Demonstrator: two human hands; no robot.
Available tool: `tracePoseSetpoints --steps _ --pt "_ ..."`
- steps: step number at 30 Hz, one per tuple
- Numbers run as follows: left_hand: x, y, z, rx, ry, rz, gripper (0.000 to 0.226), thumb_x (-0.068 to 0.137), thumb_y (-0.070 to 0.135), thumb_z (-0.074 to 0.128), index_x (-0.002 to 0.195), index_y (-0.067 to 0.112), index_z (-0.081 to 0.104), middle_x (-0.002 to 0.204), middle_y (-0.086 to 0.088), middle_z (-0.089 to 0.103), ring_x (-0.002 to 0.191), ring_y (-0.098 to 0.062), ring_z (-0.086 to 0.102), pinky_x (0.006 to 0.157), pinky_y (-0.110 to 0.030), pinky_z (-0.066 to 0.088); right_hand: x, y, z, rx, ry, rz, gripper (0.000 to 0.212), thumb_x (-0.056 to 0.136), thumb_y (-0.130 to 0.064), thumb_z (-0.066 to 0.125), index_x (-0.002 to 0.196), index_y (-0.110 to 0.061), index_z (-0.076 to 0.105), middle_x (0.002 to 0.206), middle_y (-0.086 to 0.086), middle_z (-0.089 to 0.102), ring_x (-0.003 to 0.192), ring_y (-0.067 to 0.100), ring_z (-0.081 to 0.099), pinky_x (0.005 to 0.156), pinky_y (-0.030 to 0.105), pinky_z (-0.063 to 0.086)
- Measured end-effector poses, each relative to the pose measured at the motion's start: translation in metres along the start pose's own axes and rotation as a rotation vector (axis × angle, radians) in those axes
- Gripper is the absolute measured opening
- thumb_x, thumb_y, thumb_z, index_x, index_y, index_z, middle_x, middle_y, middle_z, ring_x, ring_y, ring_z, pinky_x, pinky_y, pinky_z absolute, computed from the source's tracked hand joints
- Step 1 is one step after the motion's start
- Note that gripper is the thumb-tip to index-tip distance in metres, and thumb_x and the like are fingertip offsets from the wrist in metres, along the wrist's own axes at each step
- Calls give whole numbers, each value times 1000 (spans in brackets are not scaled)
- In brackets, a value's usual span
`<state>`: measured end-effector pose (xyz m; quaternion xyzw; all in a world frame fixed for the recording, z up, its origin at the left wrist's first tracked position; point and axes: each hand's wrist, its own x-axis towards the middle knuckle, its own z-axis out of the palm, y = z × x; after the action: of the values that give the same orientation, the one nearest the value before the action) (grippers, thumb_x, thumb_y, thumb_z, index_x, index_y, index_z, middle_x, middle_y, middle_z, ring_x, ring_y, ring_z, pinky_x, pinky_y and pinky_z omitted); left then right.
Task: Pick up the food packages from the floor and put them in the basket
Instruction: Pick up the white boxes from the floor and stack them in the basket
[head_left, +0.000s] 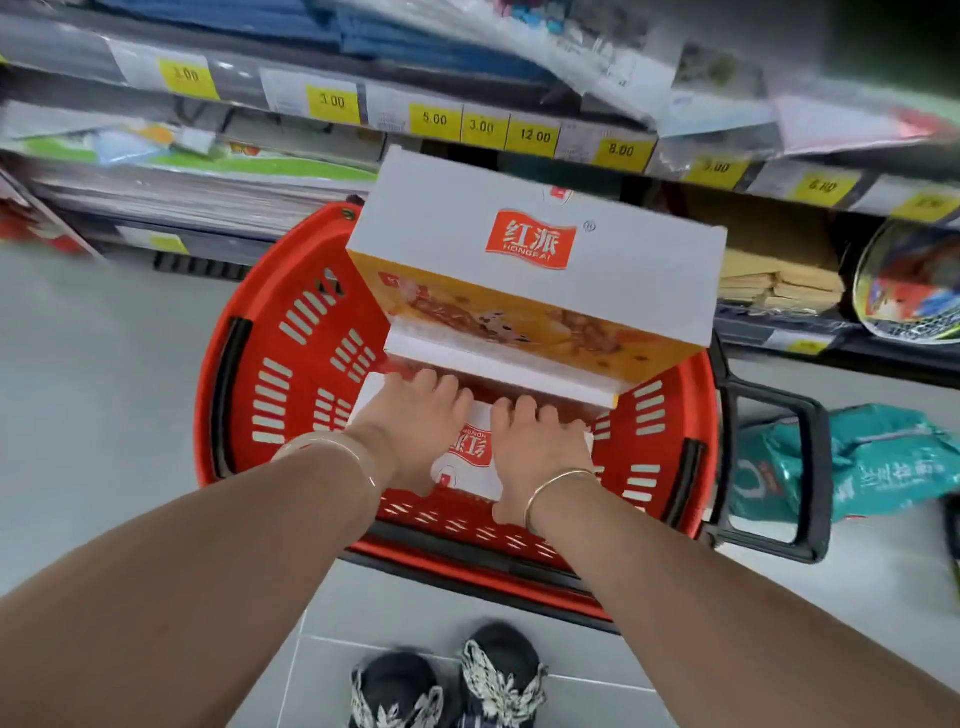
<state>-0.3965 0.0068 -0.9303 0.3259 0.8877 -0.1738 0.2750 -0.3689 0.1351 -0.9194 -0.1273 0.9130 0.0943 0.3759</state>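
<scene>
Inside the red basket (291, 364): one white food box (470, 467) flat on the bottom, second box (540, 260) upright against the far wall, likely to save floor area. Both hands on the flat box, left hand (415, 431) and right hand (540, 452), fingers extended and pressing down, grip released, apparently to seat it level. Beside the basket on the floor: teal bag (872, 462), not yet collected.
</scene>
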Motion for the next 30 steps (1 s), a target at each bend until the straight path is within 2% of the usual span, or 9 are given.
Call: tracePoseSetpoints --steps 5,10,16,20,26,28,30 --pt "32 16 35 0 -31 -4 84 74 44 71 137 6 29 130 -14 43 118 -32 45 92 -44 43 34 1 36 -62 3 14 107 71 -39 79 147 -3 12 138 18 35 125 34 39 99 48 41" --pt "59 31 56 -31 -50 -20 78 76 36 72 134 3 32 132 -15 44 121 -31 46 96 -38 42 58 7 65 -41 23 29 84 83 -27 70 145 -1 18 137 19 38 125 35 38 100 48 39" --pt "84 37 72 -20 -60 -30 79 80 26 69 139 0 24 135 -16 39 126 -34 39 94 -40 43 79 11 88 -2 27 49 80 85 -23 67 144 2 18 136 21 38 123 37 39 99 49 39" --pt "90 39 82 -10 -71 -26 72 85 24 61 140 -2 22 135 -18 37 127 -36 37 92 -40 43 87 12 97 -7 32 38 77 86 -20 64 143 3 18 138 22 37 125 38 38 101 49 38" --pt "99 48 92 20 -30 22 53 90 7 44 138 -5 24 131 -22 40 118 -38 43 86 -38 45 92 15 111 24 26 48 75 87 -17 62 144 1 18 137 21 34 125 37 38 103 49 37" --pt "99 47 95 24 -7 31 54 91 10 42 139 -5 23 130 -22 39 115 -38 43 84 -38 45 94 15 113 30 48 45 70 89 -15 58 144 2 18 136 22 34 123 37 38 102 50 37" --pt "97 44 98 4 -3 38 67 92 21 47 144 -4 13 134 -21 34 116 -37 41 86 -39 45 93 16 114 18 59 39 75 89 -18 59 146 2 14 137 21 33 124 36 37 102 49 37"
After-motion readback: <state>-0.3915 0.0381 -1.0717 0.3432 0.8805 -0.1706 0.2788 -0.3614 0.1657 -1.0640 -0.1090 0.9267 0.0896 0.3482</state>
